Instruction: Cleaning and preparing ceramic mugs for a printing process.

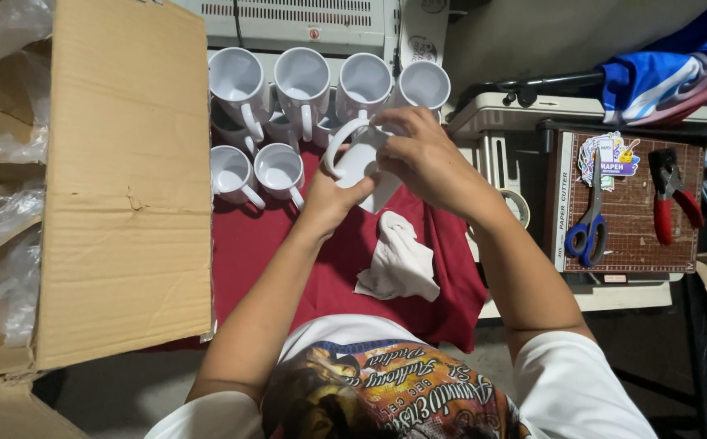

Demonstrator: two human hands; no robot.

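Both my hands hold one white mug (356,159) above a dark red cloth (337,260). My left hand (330,193) grips the mug from below, near its curved handle. My right hand (428,158) covers the mug's far side and top, hiding most of its body. Just below the hands a crumpled white rag (399,258) lies on the red cloth. Several more white mugs (303,81) stand upright in rows behind the held mug, handles toward me.
A large open cardboard box (126,179) with clear plastic wrapping fills the left. At the right, a paper cutter board (626,211) carries blue-handled scissors (587,228), red-handled pliers (672,195) and stickers. A tape roll (521,208) sits by my right forearm. A white machine (304,20) stands behind the mugs.
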